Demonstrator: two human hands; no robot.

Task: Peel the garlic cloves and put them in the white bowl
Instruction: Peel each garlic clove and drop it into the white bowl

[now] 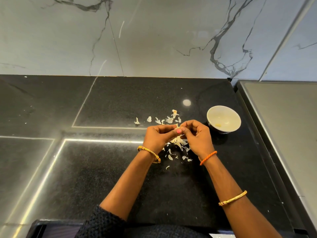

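1. Head view: we look down at a black counter [103,169] with a grey veined wall [154,40] behind it.
2. Our left hand [158,135] is curled, thumb and fingers pinching a garlic clove [176,125] at its tips.
3. Our right hand [197,134] is curled too, its fingertips meeting the left hand's at the same clove, so both hands hold it between them, above the counter.
4. Only a small pale bit of the clove shows between the fingers; we cannot tell how much skin is left on it.
5. The bowl [223,109] stands on the counter just right of our right hand, near the counter's right edge.
6. One peeled clove [218,125] lies inside the bowl, low on its near side.
7. More cloves [178,143] and loose skin lie in a heap on the counter, under and between our hands.
8. Peels [169,119] are scattered beyond the hands, and more flakes lie nearer us, between the wrists.
9. A gold bangle [151,152] sits on our left wrist; an orange cord [208,157] and another gold bangle [233,198] are on our right arm.
10. A grey panel [283,126] lies right of the counter.
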